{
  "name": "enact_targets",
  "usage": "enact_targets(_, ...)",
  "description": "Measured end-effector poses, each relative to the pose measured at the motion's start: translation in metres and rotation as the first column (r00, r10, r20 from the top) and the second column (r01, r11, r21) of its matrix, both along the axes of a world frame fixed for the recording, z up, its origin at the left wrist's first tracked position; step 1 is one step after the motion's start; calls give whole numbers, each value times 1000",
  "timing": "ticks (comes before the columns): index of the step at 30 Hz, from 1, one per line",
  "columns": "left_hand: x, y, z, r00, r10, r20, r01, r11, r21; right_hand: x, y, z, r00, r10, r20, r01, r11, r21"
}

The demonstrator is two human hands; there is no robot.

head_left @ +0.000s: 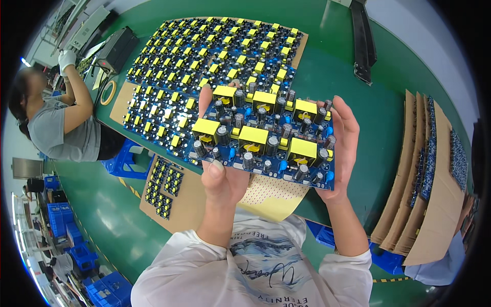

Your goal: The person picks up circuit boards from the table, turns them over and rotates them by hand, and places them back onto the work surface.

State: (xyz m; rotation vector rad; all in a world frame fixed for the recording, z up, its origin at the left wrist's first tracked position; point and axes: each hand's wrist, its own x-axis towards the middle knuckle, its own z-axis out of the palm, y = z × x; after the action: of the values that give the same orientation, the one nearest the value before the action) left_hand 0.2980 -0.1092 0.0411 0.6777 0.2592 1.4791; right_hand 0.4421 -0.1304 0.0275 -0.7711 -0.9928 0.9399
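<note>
Holding blue circuit board panel up in air, between both hands, above green desk. Left hand closed on panel's left edge, thumb on top. Right hand curled round right edge, fingers flat along side. Yellow parts face up. More boards lie on cardboard behind. Cardboard stacks stand at right.

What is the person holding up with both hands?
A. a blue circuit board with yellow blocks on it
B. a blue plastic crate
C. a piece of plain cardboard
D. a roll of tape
A: the left hand and right hand grip the two ends of a blue circuit board carrying yellow blocks and dark cylinders.
</note>
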Motion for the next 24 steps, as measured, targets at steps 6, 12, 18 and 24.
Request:
enact_targets(6,2,-2,2,996,64,-65,-67,997,-38,-1,1,6,974,96,-206,-98,995,-2)
enact_targets(12,3,-2,2,989,110,-97,-116,991,-61,0,2,8,978,67,-195,-79,995,-57)
enact_targets(18,5,-5,2,972,154,-180,-164,985,-45,6,4,10,961,195,-197,-215,973,-85)
enact_targets(24,4,-4,-1,944,248,-219,-236,969,78,5,5,14,810,282,-515,-373,924,-81)
